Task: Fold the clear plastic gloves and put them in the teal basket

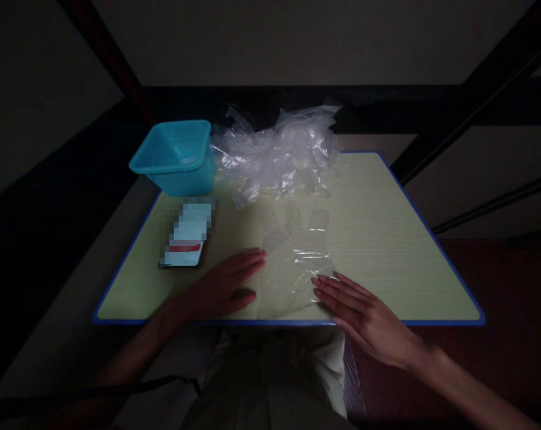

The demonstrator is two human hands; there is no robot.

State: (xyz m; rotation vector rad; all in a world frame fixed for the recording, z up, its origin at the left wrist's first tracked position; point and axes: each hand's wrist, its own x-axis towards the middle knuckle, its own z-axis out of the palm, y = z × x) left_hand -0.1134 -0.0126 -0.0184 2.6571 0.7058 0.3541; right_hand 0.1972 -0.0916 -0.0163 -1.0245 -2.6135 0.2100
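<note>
Dim room, table [396, 251] with pale top and blue edge; clear film [292, 275] lying flat near front edge, between two hands set apart; left hand [230, 283] unclenched, fingertips at film's left edge, contact hard to tell; right hand [366, 319] flat, fingers straight, tips on film's lower right; behind, crumpled heap [288, 152] of clear plastic beside blue tub [176, 170]; phone [192, 230], screen lit, in front of tub

left hand [230, 285]: outstretched, shadowed, palm seemingly inward | right hand [364, 313]: outstretched, palm down
</note>
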